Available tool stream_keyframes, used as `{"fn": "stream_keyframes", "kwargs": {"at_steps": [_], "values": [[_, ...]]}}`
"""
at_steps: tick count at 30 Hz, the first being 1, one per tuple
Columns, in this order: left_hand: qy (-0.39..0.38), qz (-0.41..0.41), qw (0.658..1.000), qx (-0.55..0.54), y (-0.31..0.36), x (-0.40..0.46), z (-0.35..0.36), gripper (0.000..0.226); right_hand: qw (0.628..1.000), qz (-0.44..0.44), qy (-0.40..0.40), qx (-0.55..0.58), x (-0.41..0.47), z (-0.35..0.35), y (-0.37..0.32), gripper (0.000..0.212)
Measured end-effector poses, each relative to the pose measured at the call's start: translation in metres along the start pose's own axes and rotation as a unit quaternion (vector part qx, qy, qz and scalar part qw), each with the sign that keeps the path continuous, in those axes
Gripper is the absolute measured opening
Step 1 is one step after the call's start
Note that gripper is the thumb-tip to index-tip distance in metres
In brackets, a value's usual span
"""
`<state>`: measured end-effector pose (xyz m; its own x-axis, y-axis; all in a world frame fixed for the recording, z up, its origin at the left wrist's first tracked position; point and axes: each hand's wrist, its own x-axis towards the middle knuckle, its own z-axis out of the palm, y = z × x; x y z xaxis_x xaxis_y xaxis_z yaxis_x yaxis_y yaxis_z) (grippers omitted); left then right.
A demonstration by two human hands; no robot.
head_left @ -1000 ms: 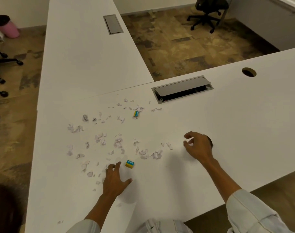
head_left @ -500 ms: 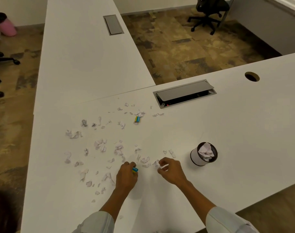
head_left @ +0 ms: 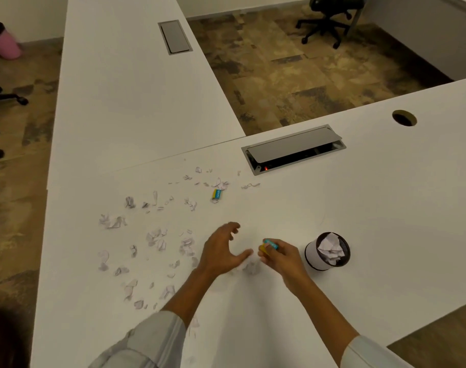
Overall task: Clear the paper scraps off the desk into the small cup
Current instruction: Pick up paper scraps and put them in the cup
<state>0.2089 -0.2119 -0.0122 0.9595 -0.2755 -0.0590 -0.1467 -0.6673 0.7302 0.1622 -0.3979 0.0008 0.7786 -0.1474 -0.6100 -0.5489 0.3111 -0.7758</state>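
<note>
Several torn paper scraps (head_left: 157,239) lie strewn over the left half of the white desk (head_left: 385,208). A small heap of scraps (head_left: 249,265) sits between my two hands. My left hand (head_left: 220,252) is open and cupped, its thumb against the heap. My right hand (head_left: 281,257) pinches a yellow and blue eraser (head_left: 268,245) at its fingertips, just right of the heap. The small white cup (head_left: 314,258) with a dark rim stands right of my right hand and holds crumpled paper.
A second yellow and blue eraser (head_left: 217,195) lies among the far scraps. A grey cable hatch (head_left: 292,148) stands ajar behind them, with a round cable hole (head_left: 404,118) at far right. The desk's front edge runs near my right sleeve.
The eraser that was under my left hand is now in my right hand's fingertips, farther right. My left hand has opened and moved up and right, and scraps are bunched between the hands.
</note>
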Motion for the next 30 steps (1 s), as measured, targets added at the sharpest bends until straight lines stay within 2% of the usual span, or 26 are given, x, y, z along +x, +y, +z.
{"fn": "stream_keyframes", "kwargs": {"at_steps": [5, 10, 14, 19, 24, 27, 30], "values": [[0.029, -0.057, 0.997, 0.041, -0.03, 0.07, -0.03, 0.049, 0.999, -0.011, 0.051, 0.001, 0.003, -0.028, -0.009, 0.019], [-0.021, -0.102, 0.988, 0.11, -0.054, 0.13, -0.041, 0.059, 0.999, 0.013, 0.045, -0.012, -0.004, -0.028, 0.013, 0.015], [-0.103, -0.085, 0.977, 0.166, -0.064, 0.157, -0.031, 0.062, 0.998, 0.041, 0.034, 0.015, -0.005, -0.02, 0.027, 0.014], [-0.096, -0.074, 0.975, 0.188, -0.071, 0.168, -0.014, 0.051, 0.995, 0.066, 0.007, 0.073, 0.002, -0.008, 0.026, 0.014], [-0.02, -0.09, 0.99, 0.106, -0.058, 0.149, -0.017, 0.046, 0.99, 0.064, 0.006, 0.127, 0.011, 0.005, 0.014, 0.018], [0.043, -0.06, 0.997, 0.013, -0.034, 0.113, -0.016, 0.05, 0.985, 0.063, 0.009, 0.161, 0.015, 0.016, 0.006, 0.025], [0.052, -0.024, 0.998, -0.028, -0.01, 0.064, -0.009, 0.056, 0.979, 0.078, 0.005, 0.19, 0.015, 0.027, -0.001, 0.026]]}}
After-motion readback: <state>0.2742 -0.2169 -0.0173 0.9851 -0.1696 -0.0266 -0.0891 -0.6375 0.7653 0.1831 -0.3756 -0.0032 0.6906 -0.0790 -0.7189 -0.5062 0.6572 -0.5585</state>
